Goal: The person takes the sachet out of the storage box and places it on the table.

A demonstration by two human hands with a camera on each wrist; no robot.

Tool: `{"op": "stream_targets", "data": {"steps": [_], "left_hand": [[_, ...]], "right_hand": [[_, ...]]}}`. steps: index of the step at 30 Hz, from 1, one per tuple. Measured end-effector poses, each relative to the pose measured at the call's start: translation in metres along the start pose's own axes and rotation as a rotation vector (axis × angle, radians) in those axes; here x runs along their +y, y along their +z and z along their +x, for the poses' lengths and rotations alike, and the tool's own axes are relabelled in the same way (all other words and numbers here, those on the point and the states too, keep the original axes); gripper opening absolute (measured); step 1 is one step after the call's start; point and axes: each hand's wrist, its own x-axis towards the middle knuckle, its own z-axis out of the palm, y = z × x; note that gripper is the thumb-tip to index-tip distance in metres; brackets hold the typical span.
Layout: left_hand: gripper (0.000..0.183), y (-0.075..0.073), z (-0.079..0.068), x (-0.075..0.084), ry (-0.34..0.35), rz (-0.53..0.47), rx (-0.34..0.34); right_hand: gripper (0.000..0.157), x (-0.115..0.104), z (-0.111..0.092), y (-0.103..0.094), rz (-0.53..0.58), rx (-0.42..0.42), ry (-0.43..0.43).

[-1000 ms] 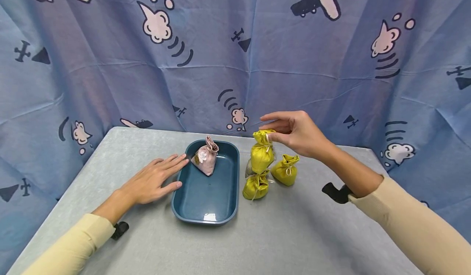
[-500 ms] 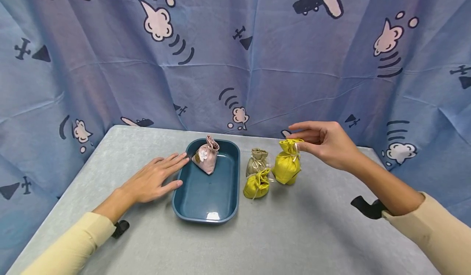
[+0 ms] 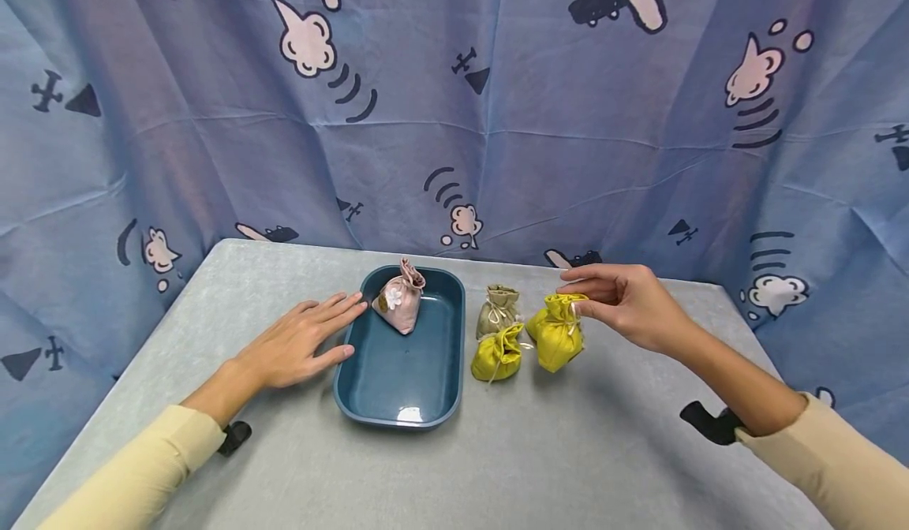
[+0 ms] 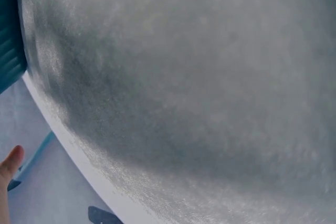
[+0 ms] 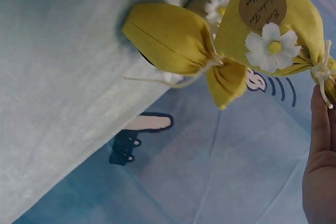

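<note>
My right hand (image 3: 625,305) pinches a yellow drawstring pouch (image 3: 559,345) by its gathered neck. On that pouch, in the right wrist view, show a white flower (image 5: 273,47) and a round brown sticker (image 5: 262,6). Partly hidden behind it in the head view is another yellow pouch (image 3: 536,325). To their left stand an olive pouch (image 3: 495,313) and, in front of it, a yellow one (image 3: 495,356). My left hand (image 3: 301,345) lies flat with fingers straight, fingertips at the left rim of a blue tray (image 3: 401,423). A pink pouch (image 3: 399,305) leans inside the tray's back left corner.
A pale cloth covers the table (image 3: 454,479). Behind its back edge hangs a blue printed curtain (image 3: 398,159). Black wrist straps (image 3: 710,423) show at both sleeves. The tray's ribbed side (image 4: 8,40) appears at the edge of the left wrist view.
The right hand has carried the yellow pouch rightward from above the olive pouch, then lowered it in front of the right-hand yellow pouch. The left hand has stayed at the tray.
</note>
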Motion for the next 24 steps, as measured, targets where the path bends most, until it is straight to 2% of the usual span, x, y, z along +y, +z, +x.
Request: {"op": "stream_targets", "data": {"steps": [10,18,24], "left_hand": [[0.066,0.0,0.001,0.001,0.003,0.0,0.002],[0.066,0.0,0.001,0.001,-0.005,0.002,-0.002],[0.065,0.0,0.0,0.002,-0.006,-0.004,-0.004]], "right_hand": [[0.038,0.018,-0.004,0.023,0.04,-0.029,0.011],[0.037,0.032,-0.009,0.039,0.055,-0.088,0.07],[0.039,0.033,-0.008,0.04,0.053,-0.131,0.087]]}}
